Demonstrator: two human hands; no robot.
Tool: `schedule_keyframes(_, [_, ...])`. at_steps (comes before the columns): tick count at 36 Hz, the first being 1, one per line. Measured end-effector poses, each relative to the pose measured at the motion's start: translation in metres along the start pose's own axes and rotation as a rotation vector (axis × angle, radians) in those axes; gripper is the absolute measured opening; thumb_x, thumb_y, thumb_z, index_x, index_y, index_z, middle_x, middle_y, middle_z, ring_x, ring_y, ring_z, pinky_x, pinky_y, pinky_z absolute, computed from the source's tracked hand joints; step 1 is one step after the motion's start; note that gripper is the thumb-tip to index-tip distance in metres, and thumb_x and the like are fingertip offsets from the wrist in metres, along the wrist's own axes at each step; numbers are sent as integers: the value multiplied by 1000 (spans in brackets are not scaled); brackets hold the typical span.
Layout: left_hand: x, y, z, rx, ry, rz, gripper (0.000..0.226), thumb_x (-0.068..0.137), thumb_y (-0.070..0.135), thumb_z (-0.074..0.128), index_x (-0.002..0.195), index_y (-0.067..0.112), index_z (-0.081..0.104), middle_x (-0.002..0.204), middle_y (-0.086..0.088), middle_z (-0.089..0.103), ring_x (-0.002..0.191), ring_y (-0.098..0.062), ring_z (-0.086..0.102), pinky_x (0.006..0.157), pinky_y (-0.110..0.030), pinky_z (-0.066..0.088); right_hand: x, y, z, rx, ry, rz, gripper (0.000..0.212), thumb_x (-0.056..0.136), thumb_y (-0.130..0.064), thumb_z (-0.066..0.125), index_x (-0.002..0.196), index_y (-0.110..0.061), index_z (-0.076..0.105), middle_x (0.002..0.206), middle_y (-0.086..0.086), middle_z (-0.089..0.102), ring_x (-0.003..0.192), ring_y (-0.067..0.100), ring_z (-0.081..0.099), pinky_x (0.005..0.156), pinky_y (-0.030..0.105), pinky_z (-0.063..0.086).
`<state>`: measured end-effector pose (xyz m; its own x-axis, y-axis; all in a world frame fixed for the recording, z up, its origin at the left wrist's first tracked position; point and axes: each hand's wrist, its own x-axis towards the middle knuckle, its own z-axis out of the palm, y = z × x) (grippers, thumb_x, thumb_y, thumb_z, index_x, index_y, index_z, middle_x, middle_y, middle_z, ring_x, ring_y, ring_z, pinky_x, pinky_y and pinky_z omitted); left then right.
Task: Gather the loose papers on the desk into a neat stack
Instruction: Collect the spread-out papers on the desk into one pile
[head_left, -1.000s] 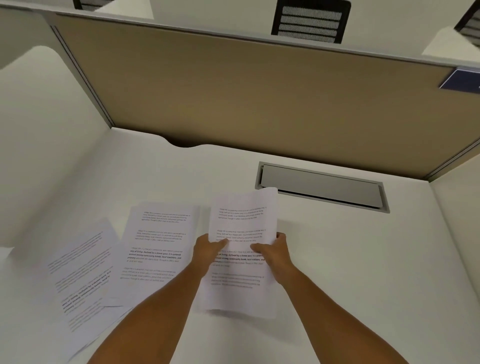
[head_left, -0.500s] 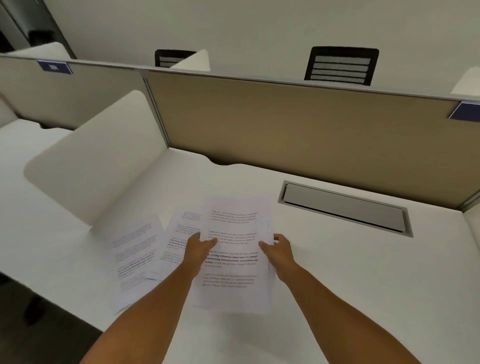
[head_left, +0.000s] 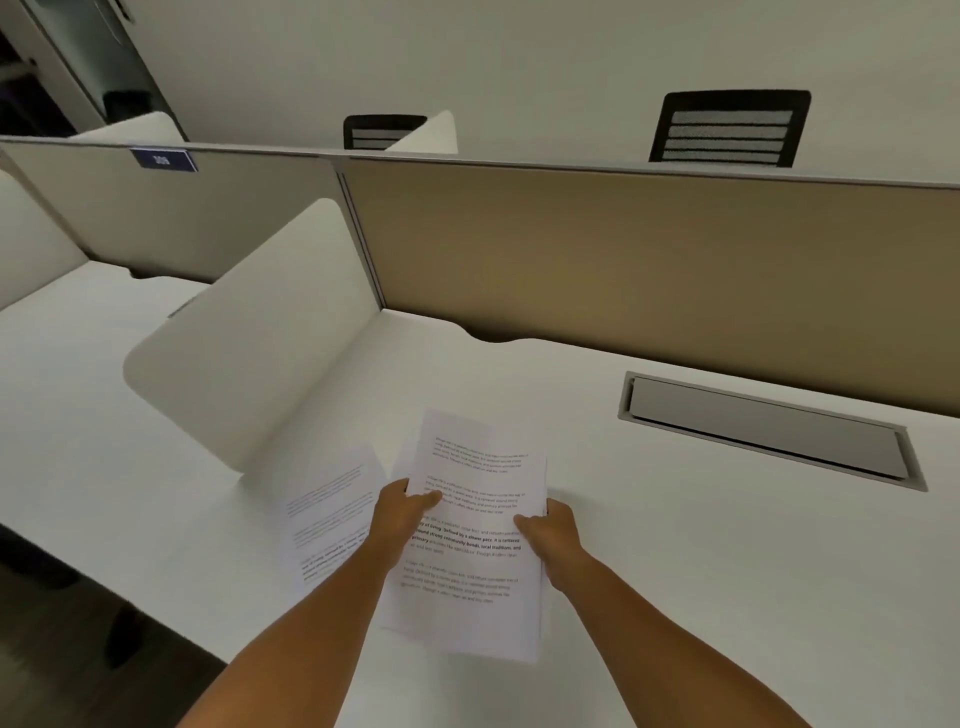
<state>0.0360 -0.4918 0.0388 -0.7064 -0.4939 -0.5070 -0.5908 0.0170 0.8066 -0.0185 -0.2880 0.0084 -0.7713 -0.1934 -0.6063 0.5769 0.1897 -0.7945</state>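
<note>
I hold a printed white sheet (head_left: 478, 519) just above the white desk (head_left: 727, 545), one hand on each long edge. My left hand (head_left: 402, 512) pinches its left edge and my right hand (head_left: 553, 527) grips its right edge. The sheet's top leans slightly left. A second printed sheet (head_left: 327, 514) lies flat on the desk to the left, partly under my left forearm. Whether more sheets lie beneath the held one cannot be seen.
A white side divider (head_left: 249, 364) stands at the left of the desk and a tan partition (head_left: 649, 270) runs along the back. A grey cable hatch (head_left: 769, 431) is set into the desk at the right. The desk's front edge runs close on the left.
The held sheet has moved left over the middle sheet, which is now hidden. My view has swung left and up, showing the neighbouring desk.
</note>
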Motion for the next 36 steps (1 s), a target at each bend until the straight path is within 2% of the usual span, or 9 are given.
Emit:
schedule_keyframes(3, [28, -5, -15, 32, -22, -13, 33, 89, 19, 71, 120, 9, 65, 113, -12, 73, 98, -32, 71, 88, -49, 58, 12, 5, 26, 8, 48, 37, 28, 91, 1, 62, 117, -3, 69, 113, 15, 73, 105, 33, 70, 97, 49, 57])
schedule_keyframes(7, [65, -12, -31, 61, -56, -21, 35, 92, 16, 67, 125, 6, 64, 119, -13, 70, 106, -33, 68, 97, -53, 54, 29, 5, 58, -1, 96, 92, 22, 91, 1, 60, 109, -7, 70, 109, 14, 74, 101, 31, 71, 90, 41, 60])
schedule_keyframes(15, [122, -23, -45, 180, -117, -22, 25, 94, 14, 63, 117, 5, 67, 110, -10, 73, 93, -22, 69, 70, -25, 54, 65, 0, 99, -117, 223, 175, 23, 90, 0, 55, 111, -1, 66, 109, 16, 72, 80, 20, 63, 57, 23, 50])
schedule_keyframes(17, [134, -29, -45, 269, -112, -15, 20, 94, 14, 62, 105, 0, 68, 107, -17, 73, 84, -20, 67, 67, -28, 55, 73, -1, 107, -191, 282, 192, 23, 90, -1, 54, 110, 0, 66, 116, 18, 69, 89, 25, 64, 66, 27, 54])
schedule_keyframes(19, [143, -34, -43, 387, -117, 1, 17, 93, 15, 61, 98, -1, 66, 106, -19, 72, 84, -24, 68, 77, -38, 60, 78, -2, 114, -377, 353, 252, 32, 90, -10, 54, 120, -6, 64, 141, 17, 52, 120, 34, 54, 93, 37, 52])
schedule_keyframes(21, [149, -39, -39, 521, -113, -2, 28, 93, 23, 63, 114, 4, 66, 123, -14, 65, 109, -29, 64, 95, -44, 55, 81, -2, 120, -496, 372, 334, 49, 93, -15, 54, 142, -16, 50, 165, 14, 13, 148, 41, 20, 116, 49, 34])
schedule_keyframes(25, [154, -46, -33, 744, -21, -50, 49, 92, 39, 61, 136, 18, 57, 154, -8, 30, 140, -33, 30, 110, -48, 37, 90, -4, 127, -504, 368, 485, 54, 93, -24, 56, 146, -27, 44, 165, 9, -28, 150, 49, -19, 122, 63, 9])
schedule_keyframes(32, [164, -54, -27, 799, -2, -68, 30, 92, 40, 60, 112, 19, 66, 154, -9, 18, 133, -35, 28, 108, -49, 35, 101, 8, 112, -439, 400, 519, 91, 80, -55, 72, 152, -24, 25, 163, 10, -31, 150, 52, -15, 120, 66, 14])
schedule_keyframes(36, [165, -60, -26, 812, 44, -28, 40, 90, 45, 63, 123, 22, 65, 154, -7, 23, 133, -33, 30, 109, -47, 34, 99, 8, 112, -486, 377, 493, 78, 80, -56, 71, 145, -23, 43, 166, 12, -20, 151, 47, -4, 121, 60, 17])
